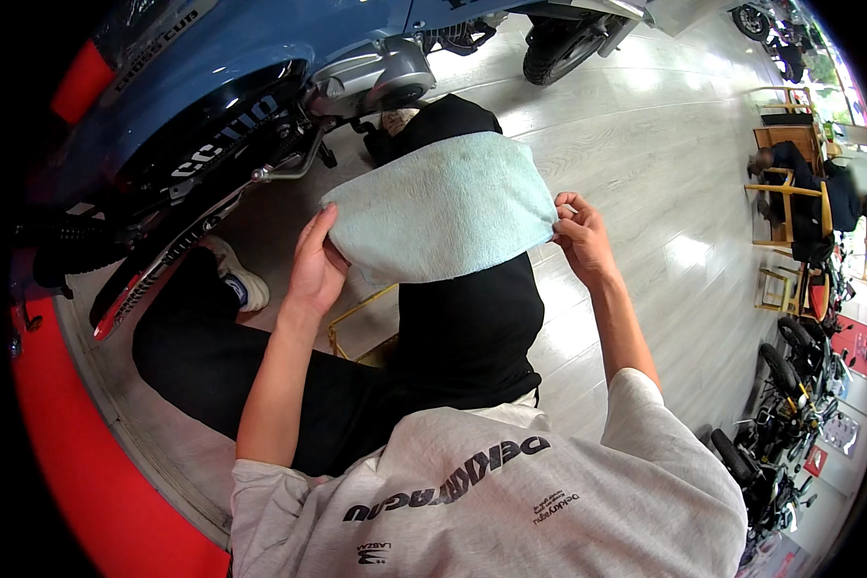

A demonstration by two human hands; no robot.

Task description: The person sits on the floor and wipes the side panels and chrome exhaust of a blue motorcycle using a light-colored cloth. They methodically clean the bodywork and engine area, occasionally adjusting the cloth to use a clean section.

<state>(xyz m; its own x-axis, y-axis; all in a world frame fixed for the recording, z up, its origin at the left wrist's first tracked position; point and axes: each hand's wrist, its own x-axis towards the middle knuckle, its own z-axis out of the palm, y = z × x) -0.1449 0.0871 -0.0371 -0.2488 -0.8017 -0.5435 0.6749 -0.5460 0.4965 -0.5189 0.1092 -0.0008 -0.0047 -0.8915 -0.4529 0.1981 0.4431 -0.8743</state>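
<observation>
A pale turquoise cloth (444,206), folded over, stretches between both hands above my black-trousered right leg (469,325). My left hand (318,260) grips its left end, thumb on top and the other fingers hidden underneath. At the opposite end, my right hand (581,235) pinches the cloth's corner between thumb and fingers. To the upper left stands a blue motorcycle (354,29) with a silver engine cover (386,68), close to my left shoe (242,278). Neither hand touches the motorcycle.
Beneath me is a low yellow-framed stool (361,318). A red surface (108,462) borders the left side. Another motorcycle's wheel (567,50) rests on the grey wood-look floor (650,166). Wooden chairs (791,191), a seated person (798,162) and several parked motorcycles (773,412) line the right.
</observation>
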